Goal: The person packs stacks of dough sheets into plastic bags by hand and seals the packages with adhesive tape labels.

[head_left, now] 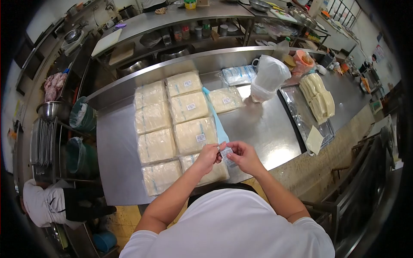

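Observation:
My left hand (209, 157) is closed on the lower end of a light blue strip (217, 122), in front of my body. Close beside it, my right hand (243, 158) pinches a small printed label (226, 152) at the end of that strip. Under and left of my hands, several clear packs of pale sheets lie in two columns, among them one with a label (195, 135) and a front one (161, 176) partly beside my left forearm. Another labelled pack (225, 99) lies right of the strip.
The steel table (118, 172) has a raised back edge. A white plastic bag (271, 77) and a blue-white packet (238, 75) stand farther back. At right, a black tray (294, 112) holds stacked pale sheets (317, 98). A person (45, 202) is at lower left.

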`<state>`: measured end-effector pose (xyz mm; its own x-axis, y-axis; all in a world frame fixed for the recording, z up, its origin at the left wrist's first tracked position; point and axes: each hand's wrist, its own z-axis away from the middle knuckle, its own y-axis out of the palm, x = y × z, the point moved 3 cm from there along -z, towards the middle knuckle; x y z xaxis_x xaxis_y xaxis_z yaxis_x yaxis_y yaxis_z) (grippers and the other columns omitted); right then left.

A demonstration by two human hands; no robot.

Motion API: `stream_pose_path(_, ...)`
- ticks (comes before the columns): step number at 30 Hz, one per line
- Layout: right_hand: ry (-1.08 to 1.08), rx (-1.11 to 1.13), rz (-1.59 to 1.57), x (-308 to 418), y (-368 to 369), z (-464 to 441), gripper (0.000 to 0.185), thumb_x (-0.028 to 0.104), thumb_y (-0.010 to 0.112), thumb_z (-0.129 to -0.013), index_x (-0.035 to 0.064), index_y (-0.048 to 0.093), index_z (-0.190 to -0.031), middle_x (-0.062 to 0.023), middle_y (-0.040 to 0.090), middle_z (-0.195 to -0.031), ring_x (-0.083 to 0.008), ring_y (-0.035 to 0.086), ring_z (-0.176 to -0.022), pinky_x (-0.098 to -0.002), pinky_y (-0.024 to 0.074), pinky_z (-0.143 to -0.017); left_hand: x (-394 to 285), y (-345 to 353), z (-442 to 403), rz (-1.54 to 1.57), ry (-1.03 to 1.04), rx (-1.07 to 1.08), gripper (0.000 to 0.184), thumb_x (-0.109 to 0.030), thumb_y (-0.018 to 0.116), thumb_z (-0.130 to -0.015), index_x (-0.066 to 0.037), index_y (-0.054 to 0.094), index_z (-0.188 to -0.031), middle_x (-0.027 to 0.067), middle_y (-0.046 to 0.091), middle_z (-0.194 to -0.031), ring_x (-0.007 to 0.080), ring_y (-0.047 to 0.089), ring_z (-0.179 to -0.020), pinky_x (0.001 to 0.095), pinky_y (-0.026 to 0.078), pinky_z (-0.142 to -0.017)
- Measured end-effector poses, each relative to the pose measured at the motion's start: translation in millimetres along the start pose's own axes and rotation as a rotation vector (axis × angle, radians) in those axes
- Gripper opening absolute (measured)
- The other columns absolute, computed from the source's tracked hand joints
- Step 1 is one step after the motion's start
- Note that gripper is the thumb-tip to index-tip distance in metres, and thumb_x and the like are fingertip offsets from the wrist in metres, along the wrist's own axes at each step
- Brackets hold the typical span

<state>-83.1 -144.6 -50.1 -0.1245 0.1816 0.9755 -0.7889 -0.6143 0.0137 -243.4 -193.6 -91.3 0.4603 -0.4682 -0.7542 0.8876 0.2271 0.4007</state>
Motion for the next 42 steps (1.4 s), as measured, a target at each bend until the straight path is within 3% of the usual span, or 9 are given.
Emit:
stream_pose_path(7,0.088,0.105,-0.150,12,-7,0,0.039,-0.007,0.065,-0.088,-0.0012,0.064,-0.126,-0.0046,0.069,-0.103,-0.0098,0.063,-0.089,-0.0241,0.0504,-0.081,-13,3,3,-0.015,0.028,-0.027,0.035,-0.033,0.068,-0.098,-0.005,0.064,-0.076,-0.0004,0.052,-0.063,0.0098,0.045,-0.054,0.0272,0.035,-0.050)
stream_pose_path(13,0.107,0.101,-0.118,19,-14,-2,0.035,-0.006,0.064,-0.087,-0.0016,0.069,-0.121,-0.0050,0.070,-0.103,-0.0105,0.063,-0.091,-0.0252,0.0502,-0.084,-19,9,4,-0.041,0.025,-0.063,0.034,-0.031,0.068,-0.098,-0.004,0.065,-0.077,-0.0003,0.052,-0.063,0.0097,0.044,-0.054,0.0274,0.035,-0.050)
stream_pose_path(16,0.097,0.087,-0.132,17,-16,-5,0.031,-0.004,0.067,-0.087,-0.0023,0.069,-0.118,-0.0037,0.070,-0.099,-0.0095,0.063,-0.086,-0.0248,0.0504,-0.080,-19,12,3,-0.063,0.035,-0.094,0.035,-0.031,0.069,-0.097,-0.004,0.065,-0.075,0.0001,0.052,-0.062,0.0100,0.044,-0.054,0.0277,0.034,-0.050)
stream_pose_path(19,0.101,0.029,0.076,18,-16,-6,0.024,0.000,0.071,-0.088,-0.0027,0.071,-0.112,-0.0021,0.071,-0.092,-0.0081,0.062,-0.079,-0.0245,0.0508,-0.074,-16,13,-1,-0.124,0.045,-0.129,0.035,-0.030,0.070,-0.097,-0.003,0.066,-0.075,0.0009,0.052,-0.062,0.0103,0.044,-0.053,0.0280,0.034,-0.049)
stream_pose_path(25,-0.165,-0.031,0.371,16,-22,-9,0.015,0.005,0.074,-0.086,0.0001,0.071,-0.099,-0.0120,0.071,-0.079,-0.0139,0.064,-0.068,-0.0305,0.0528,-0.065,-13,16,-6,-0.141,0.052,-0.138,0.033,-0.026,0.070,-0.096,0.000,0.067,-0.076,0.0013,0.051,-0.059,0.0110,0.045,-0.050,0.0289,0.035,-0.048)
stream_pose_path(31,-0.229,-0.021,0.386,17,-25,-9,0.009,0.003,0.073,-0.086,-0.0012,0.066,-0.090,-0.0134,0.070,-0.078,-0.0188,0.065,-0.067,-0.0321,0.0526,-0.066,-7,17,-13,-0.159,0.045,-0.174,0.033,-0.025,0.070,-0.095,-0.001,0.066,-0.073,0.0017,0.051,-0.059,0.0112,0.045,-0.050,0.0288,0.035,-0.048)
stream_pose_path(34,-0.212,0.015,0.394,17,-26,-10,0.007,0.000,0.072,-0.088,-0.0013,0.065,-0.090,-0.0080,0.069,-0.080,-0.0123,0.062,-0.073,-0.0289,0.0521,-0.069,-4,18,-14,-0.177,0.044,-0.189,0.035,-0.027,0.071,-0.095,-0.002,0.065,-0.070,0.0015,0.051,-0.058,0.0111,0.044,-0.050,0.0289,0.033,-0.048)
stream_pose_path(37,-0.289,0.026,0.473,16,-26,-10,0.006,-0.001,0.071,-0.088,-0.0007,0.065,-0.088,-0.0087,0.067,-0.082,-0.0144,0.062,-0.075,-0.0300,0.0524,-0.070,-3,19,-14,-0.172,0.059,-0.213,0.038,-0.030,0.071,-0.095,-0.004,0.064,-0.068,0.0006,0.049,-0.056,0.0104,0.041,-0.049,0.0295,0.030,-0.047)
stream_pose_path(42,-0.283,-0.061,0.453,27,-18,-5,0.011,0.000,0.073,-0.086,0.0011,0.070,-0.096,-0.0101,0.066,-0.081,-0.0188,0.063,-0.074,-0.0315,0.0523,-0.068,-7,19,-10,-0.107,0.066,-0.219,0.038,-0.031,0.071,-0.095,-0.004,0.065,-0.069,0.0004,0.049,-0.056,0.0108,0.043,-0.050,0.0291,0.031,-0.047)
